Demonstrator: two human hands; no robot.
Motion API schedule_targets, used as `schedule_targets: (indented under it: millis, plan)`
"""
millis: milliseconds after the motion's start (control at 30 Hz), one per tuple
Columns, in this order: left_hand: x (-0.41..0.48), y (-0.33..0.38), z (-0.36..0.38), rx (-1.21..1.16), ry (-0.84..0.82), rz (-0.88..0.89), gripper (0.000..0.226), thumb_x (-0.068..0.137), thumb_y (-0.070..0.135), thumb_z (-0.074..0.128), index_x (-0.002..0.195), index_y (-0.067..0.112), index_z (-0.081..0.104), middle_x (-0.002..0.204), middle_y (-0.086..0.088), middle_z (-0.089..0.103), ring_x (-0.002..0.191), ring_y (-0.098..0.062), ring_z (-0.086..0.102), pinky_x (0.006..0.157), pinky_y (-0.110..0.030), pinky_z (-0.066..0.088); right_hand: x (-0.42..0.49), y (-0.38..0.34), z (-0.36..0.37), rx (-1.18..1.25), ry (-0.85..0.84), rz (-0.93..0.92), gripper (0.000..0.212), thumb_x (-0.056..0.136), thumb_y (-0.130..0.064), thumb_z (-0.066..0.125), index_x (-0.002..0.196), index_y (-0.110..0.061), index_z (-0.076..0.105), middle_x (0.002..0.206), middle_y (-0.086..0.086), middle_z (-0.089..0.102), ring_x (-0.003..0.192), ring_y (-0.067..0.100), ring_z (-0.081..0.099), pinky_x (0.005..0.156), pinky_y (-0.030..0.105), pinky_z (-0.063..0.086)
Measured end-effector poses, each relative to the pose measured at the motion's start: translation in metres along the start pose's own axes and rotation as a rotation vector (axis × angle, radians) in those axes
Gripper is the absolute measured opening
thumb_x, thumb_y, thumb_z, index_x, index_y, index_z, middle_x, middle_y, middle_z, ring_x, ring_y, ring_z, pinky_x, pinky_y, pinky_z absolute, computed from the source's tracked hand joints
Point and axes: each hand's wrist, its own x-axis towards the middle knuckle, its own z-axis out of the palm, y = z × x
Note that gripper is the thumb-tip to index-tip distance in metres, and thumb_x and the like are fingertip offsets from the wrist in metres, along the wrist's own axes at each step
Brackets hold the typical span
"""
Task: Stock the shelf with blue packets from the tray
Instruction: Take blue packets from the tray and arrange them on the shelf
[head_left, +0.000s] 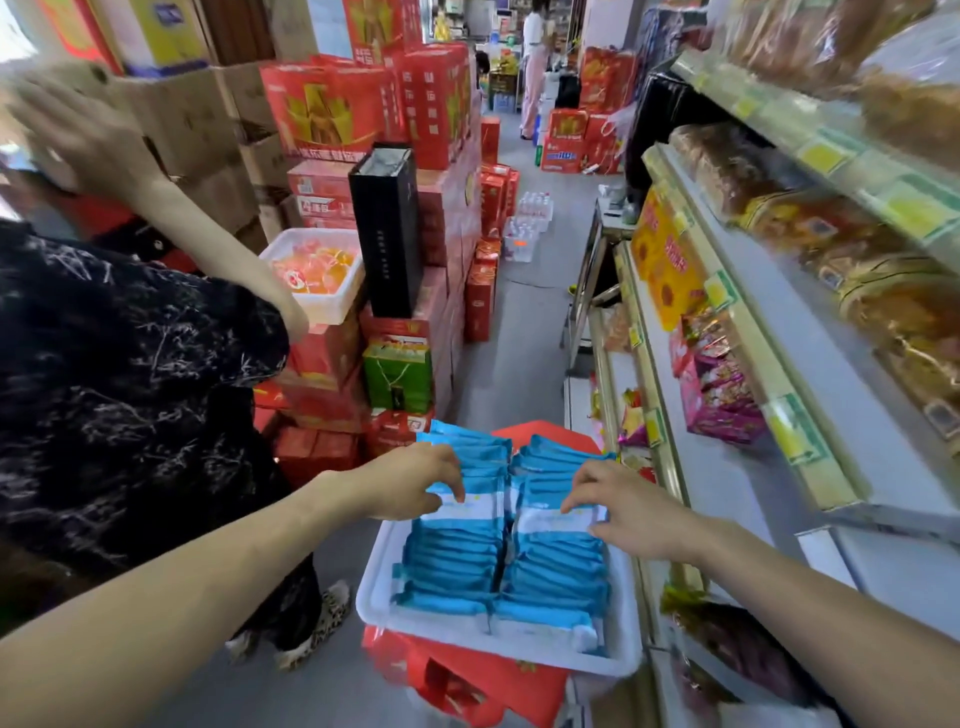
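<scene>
While left hand (410, 483) and right hand (626, 512) pinch glossy blue packets (498, 566), rows fill the tray (376, 597) (white plastic).

Grey floor (524, 322), red boxes (332, 104) (stacked high), cardboard cartons (192, 119)

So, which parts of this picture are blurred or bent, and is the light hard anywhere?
Head view: the other person's raised hand at top left is smeared by motion; the baked goods at top right look soft; the shelf curves from the wide lens; the blue packets in the tray are sharp; the light is even, no hard shadows.
</scene>
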Motion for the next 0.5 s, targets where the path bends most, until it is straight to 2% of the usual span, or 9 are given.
schedule_targets:
  millis: [133,233,300,400,433,500]
  plan:
    - [0.004,0.002,0.007,-0.019,0.017,0.018,0.032,0.096,0.018,0.062,0.121,0.035,0.070,0.140,0.003,0.045,0.128,-0.022,0.045,0.107,-0.040,0.039,0.001,-0.006,0.007,-0.038,0.053,-0.042,0.035,0.091,-0.024,0.067,0.119,-0.044,0.064,0.119,-0.018,0.040,0.116,0.007,0.043,0.099,0.035,0.041]
    - [0.006,0.007,0.009,-0.042,-0.014,0.047,0.030,0.096,0.018,0.061,0.120,0.032,0.071,0.129,0.006,0.049,0.122,-0.019,0.051,0.099,-0.030,0.040,0.001,-0.013,0.007,-0.064,0.035,-0.061,0.033,0.094,-0.023,0.065,0.121,-0.043,0.065,0.118,-0.015,0.044,0.112,0.007,0.041,0.099,0.033,0.040]
    - [0.006,0.011,0.013,-0.017,-0.037,0.079,0.030,0.097,0.017,0.060,0.122,0.031,0.071,0.132,0.006,0.052,0.124,-0.017,0.051,0.096,-0.025,0.038,0.001,-0.017,0.009,-0.107,0.014,-0.089,0.033,0.095,-0.023,0.064,0.122,-0.042,0.065,0.121,-0.014,0.047,0.112,0.007,0.040,0.099,0.032,0.038]
    - [0.005,0.012,0.024,-0.018,-0.072,0.082,0.037,0.098,0.012,0.057,0.127,0.032,0.067,0.154,0.004,0.046,0.142,-0.016,0.043,0.110,-0.032,0.039,0.000,-0.020,0.015,-0.155,-0.038,-0.092,0.036,0.097,-0.022,0.061,0.126,-0.043,0.063,0.138,-0.012,0.049,0.124,0.012,0.042,0.105,0.035,0.038]
    - [0.005,0.012,0.028,-0.023,-0.076,0.081,0.042,0.097,0.007,0.055,0.129,0.032,0.067,0.156,0.003,0.045,0.145,-0.017,0.041,0.113,-0.036,0.039,0.000,-0.023,0.017,-0.179,-0.047,-0.098,0.037,0.098,-0.020,0.058,0.128,-0.043,0.062,0.142,-0.012,0.049,0.126,0.014,0.043,0.106,0.037,0.039]
    - [0.007,0.011,0.035,-0.019,-0.032,0.093,0.054,0.090,-0.004,0.047,0.128,0.029,0.068,0.148,0.003,0.051,0.139,-0.021,0.047,0.109,-0.040,0.044,0.001,-0.027,0.019,-0.202,-0.047,-0.107,0.042,0.100,-0.015,0.055,0.130,-0.043,0.060,0.142,-0.013,0.050,0.124,0.015,0.048,0.104,0.040,0.041]
